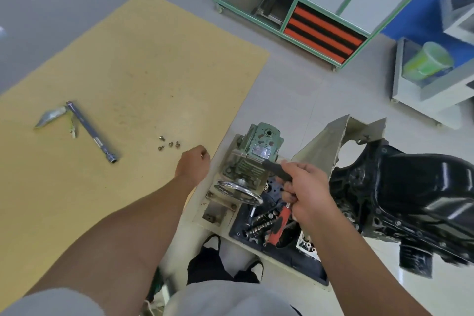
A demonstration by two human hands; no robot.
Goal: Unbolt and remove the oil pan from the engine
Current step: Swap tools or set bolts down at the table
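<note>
The black oil pan (420,187) sits on the upturned engine (359,215) at the right, which is mounted on a stand. My right hand (305,190) grips a black-handled tool (275,170) just left of the engine. My left hand (195,163) hovers over the edge of the cardboard sheet (128,79) with its fingers curled, and a small metal bolt (203,153) shows at the fingertips. Several removed bolts (169,143) lie loose on the cardboard just left of that hand.
A long socket wrench (92,133) and a grey metal piece (50,117) lie on the cardboard's left side. The stand's green gearbox (259,149) and handwheel (238,192) sit between my hands. Below is a parts tray (295,261) with a red-handled tool (278,226). Green-framed cart (295,0) behind.
</note>
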